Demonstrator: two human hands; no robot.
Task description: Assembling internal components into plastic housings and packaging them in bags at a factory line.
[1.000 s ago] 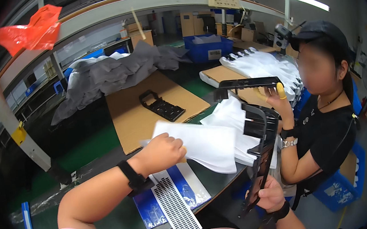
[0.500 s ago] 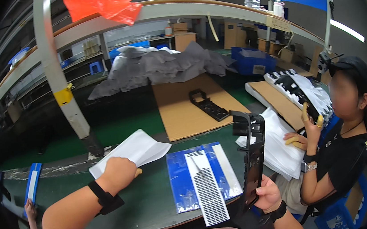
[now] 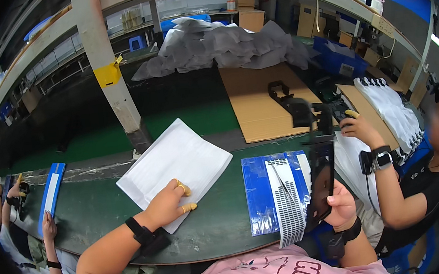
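Left hand (image 3: 170,203) lies palm-down on a flat white rectangular foam pouch (image 3: 177,165), yellow rubber cots on two fingertips. Grip: fingers pressed down on the pouch's near edge, loosely curled, pinning rather than pinching it. The pouch lies flat on the dark green worktop (image 3: 223,227), left of centre, one corner pointing toward the grey upright post (image 3: 112,79).

Right hand (image 3: 339,207) holds a long black plastic frame part (image 3: 322,177) upright by its lower end. Grip: fingers wrapped round the lower edge, closed on the part. The part stands over the right edge of a blue sheet (image 3: 260,194) carrying a white strip of small dark labels (image 3: 285,199); whether it touches the sheet, cannot tell.

Behind: brown cardboard sheet (image 3: 258,101) on the worktop, a smaller black frame piece (image 3: 279,90) lying on it, and a heap of grey foam bags (image 3: 226,45) farther back.

Right side: a seated person in a black top, hand (image 3: 360,130) raised with a yellow fingertip cot, near a stack of white pouches (image 3: 390,103).

Left edge: another person's hand (image 3: 47,227) beside a blue-and-white flat strip (image 3: 51,192).
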